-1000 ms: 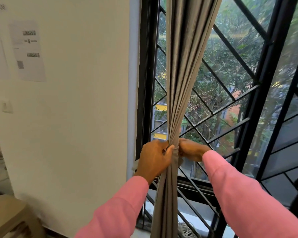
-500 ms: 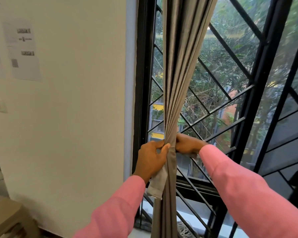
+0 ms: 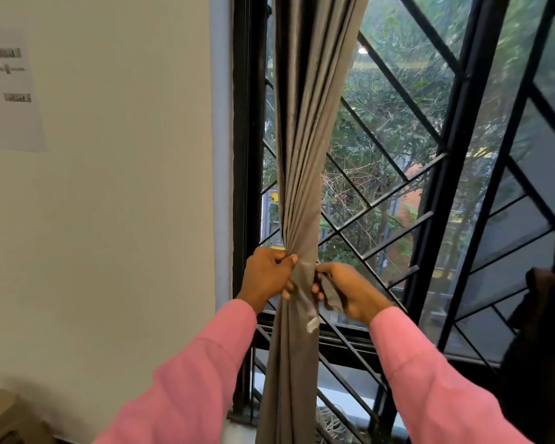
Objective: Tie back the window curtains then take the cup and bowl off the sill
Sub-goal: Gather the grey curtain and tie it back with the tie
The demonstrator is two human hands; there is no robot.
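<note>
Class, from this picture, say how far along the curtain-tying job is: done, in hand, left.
Done: the grey curtain is gathered into one bunch. In hand: the left hand grips the bunch, the right hand pinches a fabric strip beside it, not yet fastened. Left: fastening; no cup or bowl shows here.

left hand (image 3: 266, 277): fingers curled, thumb pressed on curtain (image 3: 302, 187), gripping it | right hand (image 3: 350, 291): fingers curled, pinching grey tie strip (image 3: 332, 294) | both arms: extended forward, pink sleeves (image 3: 186, 379)
</note>
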